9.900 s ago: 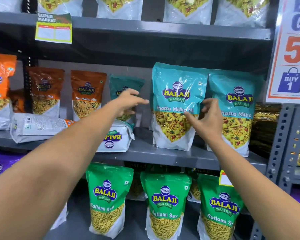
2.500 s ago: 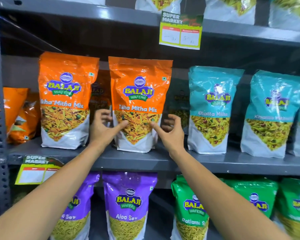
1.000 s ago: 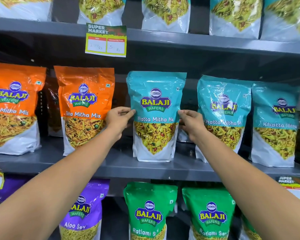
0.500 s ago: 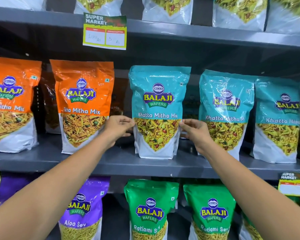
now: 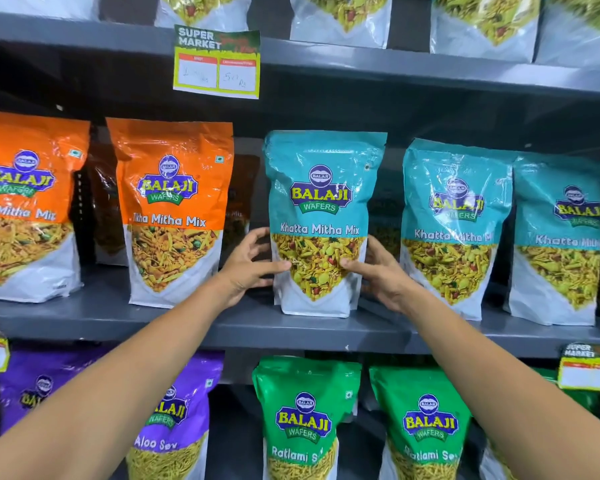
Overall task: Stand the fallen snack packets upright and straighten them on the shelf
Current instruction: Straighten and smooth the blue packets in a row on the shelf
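Observation:
A teal Khatta Mitha Mix packet point(image 5: 321, 188) stands upright on the grey middle shelf point(image 5: 174, 323). My left hand point(image 5: 250, 265) grips its left side and my right hand point(image 5: 374, 271) grips its right side, both thumbs pressed on the packet's front. Two more teal packets point(image 5: 454, 216) stand upright to its right. Two orange Tikha Mitha Mix packets point(image 5: 174, 202) stand upright to its left. Darker packets sit behind in shadow.
A price tag point(image 5: 217, 64) hangs from the upper shelf's edge above. Purple Aloo Sev point(image 5: 174, 420) and green Ratlami Sev packets point(image 5: 305, 417) stand on the lower shelf. White-bottomed packets line the top shelf. Another price tag point(image 5: 587, 370) sits at the right.
Both hands have closed in on the teal packet's sides, with the thumbs now on its front. The packet stands in about the same spot.

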Demonstrator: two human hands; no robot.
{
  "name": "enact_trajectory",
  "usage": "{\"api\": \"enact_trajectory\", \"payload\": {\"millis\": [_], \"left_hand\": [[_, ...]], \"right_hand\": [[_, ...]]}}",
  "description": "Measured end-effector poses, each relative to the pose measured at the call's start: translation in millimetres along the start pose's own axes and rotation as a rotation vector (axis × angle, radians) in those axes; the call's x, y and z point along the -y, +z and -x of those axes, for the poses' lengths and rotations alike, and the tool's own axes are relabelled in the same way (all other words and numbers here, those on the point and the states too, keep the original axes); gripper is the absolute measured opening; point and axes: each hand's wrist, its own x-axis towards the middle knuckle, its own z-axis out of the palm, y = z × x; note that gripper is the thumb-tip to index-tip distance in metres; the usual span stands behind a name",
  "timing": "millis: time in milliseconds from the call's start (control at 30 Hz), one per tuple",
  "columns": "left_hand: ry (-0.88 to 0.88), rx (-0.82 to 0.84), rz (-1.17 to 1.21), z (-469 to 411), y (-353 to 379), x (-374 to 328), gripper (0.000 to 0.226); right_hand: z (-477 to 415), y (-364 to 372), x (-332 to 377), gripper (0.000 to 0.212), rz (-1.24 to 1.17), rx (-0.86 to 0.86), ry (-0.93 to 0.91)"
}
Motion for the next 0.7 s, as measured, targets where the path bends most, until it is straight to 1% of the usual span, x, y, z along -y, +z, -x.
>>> {"api": "enact_trajectory", "payload": {"millis": [133,200,300,333,433,500,567,633,667,700], "left_hand": [[0.028,-0.036,-0.014,-2.3,-3.3,1.4,0.069],[0.033,-0.056,-0.015,-4.0,-3.6,4.4,0.068],[0.034,-0.075,-0.008,-5.5,-2.7,10.3,0.069],[0.036,-0.078,-0.007,-6.2,-3.0,11.9,0.07],[0.042,-0.08,-0.012,-8.7,-5.3,15.3,0.07],[0.079,-0.103,-0.036,-8.8,-5.0,16.9,0.067],[0.195,-0.209,-0.14,-4.8,-3.6,17.6,0.059],[0.364,-0.406,-0.314,2.8,0.6,16.0,0.044],[0.438,-0.489,-0.391,7.0,2.5,16.4,0.035],[0.492,-0.535,-0.464,11.7,4.4,17.7,0.028]], "right_hand": [[-1.3,2.3,-3.1,0.085,-0.015,-0.05,-0.041],[-3.2,5.3,-4.7,0.078,-0.015,-0.064,-0.054],[-5.3,7.6,-9.6,0.061,-0.031,-0.069,-0.067],[-5.4,7.0,-10.5,0.059,-0.04,-0.062,-0.071],[-5.8,5.5,-12.4,0.063,-0.051,-0.044,-0.084],[-3.1,7.9,-11.1,0.058,0.023,-0.075,-0.11],[4.7,12.0,-12.9,0.053,0.18,-0.186,-0.149],[18.6,10.3,-21.1,0.05,0.294,-0.371,-0.153],[25.5,6.6,-25.2,0.043,0.304,-0.445,-0.137],[31.6,1.1,-28.9,0.034,0.3,-0.494,-0.126]]}}
